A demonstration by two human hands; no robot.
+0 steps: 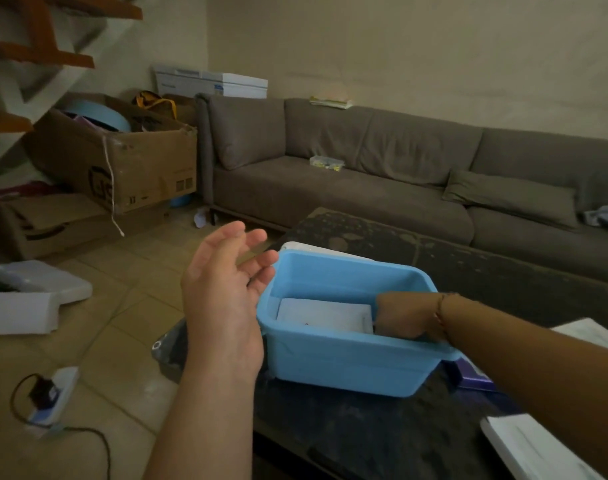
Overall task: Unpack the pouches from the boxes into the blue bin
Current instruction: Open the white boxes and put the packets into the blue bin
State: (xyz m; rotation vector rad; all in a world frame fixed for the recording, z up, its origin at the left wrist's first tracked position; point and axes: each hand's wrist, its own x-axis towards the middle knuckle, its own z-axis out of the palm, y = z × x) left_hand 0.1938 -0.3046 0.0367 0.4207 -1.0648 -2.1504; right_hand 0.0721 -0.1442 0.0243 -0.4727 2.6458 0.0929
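Right hand (404, 318) is reaching into bin (347, 368) beside a pouch (321, 315), grip hidden; left hand (223, 289) is hovering open, empty. Boxes (534, 448) likely remain.

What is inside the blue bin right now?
Inside the blue bin lies a flat white pouch, and the right hand reaches in beside it. The near wall hides the fingers and the bin floor, so anything beneath cannot be seen.
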